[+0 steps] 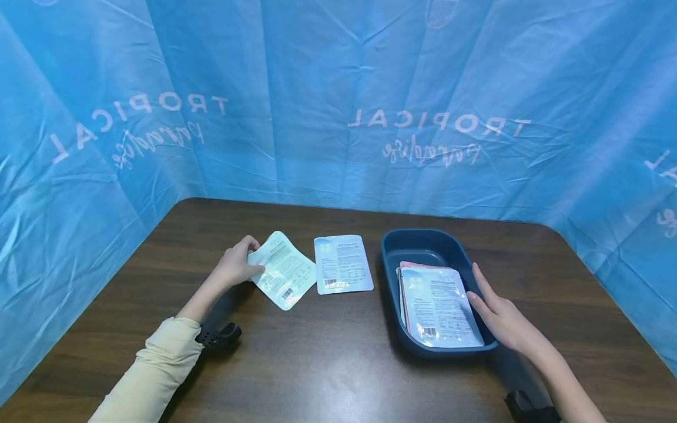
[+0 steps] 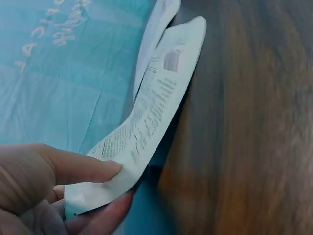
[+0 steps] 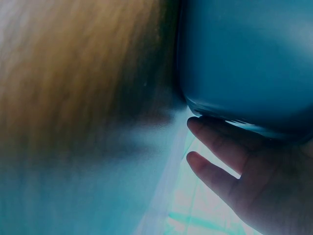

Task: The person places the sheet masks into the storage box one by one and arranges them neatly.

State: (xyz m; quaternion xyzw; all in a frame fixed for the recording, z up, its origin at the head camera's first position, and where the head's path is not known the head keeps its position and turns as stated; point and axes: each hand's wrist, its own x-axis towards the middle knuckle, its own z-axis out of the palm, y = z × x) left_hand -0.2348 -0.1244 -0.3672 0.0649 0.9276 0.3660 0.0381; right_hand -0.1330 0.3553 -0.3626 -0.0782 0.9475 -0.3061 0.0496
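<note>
My left hand (image 1: 236, 264) pinches the left edge of a pale green sachet (image 1: 285, 270) between thumb and fingers. In the left wrist view this flat printed sachet (image 2: 146, 117) bends upward from the thumb and shows its barcode. A pale blue sachet (image 1: 344, 264) lies on the table just right of it. Farther right stands a dark blue plastic basin (image 1: 423, 237), holding a stack of sachets with a pale blue one (image 1: 441, 308) on top and a pink edge below. At the basin's right rim rests my right hand (image 1: 499, 314), its fingers extended along the outer wall.
The dark brown wooden table (image 1: 328, 364) has rounded far corners. A blue curtain (image 1: 317, 117) with mirrored white lettering hangs around its back and sides. Each wrist wears a black strap, the left strap (image 1: 219, 336) close over the table.
</note>
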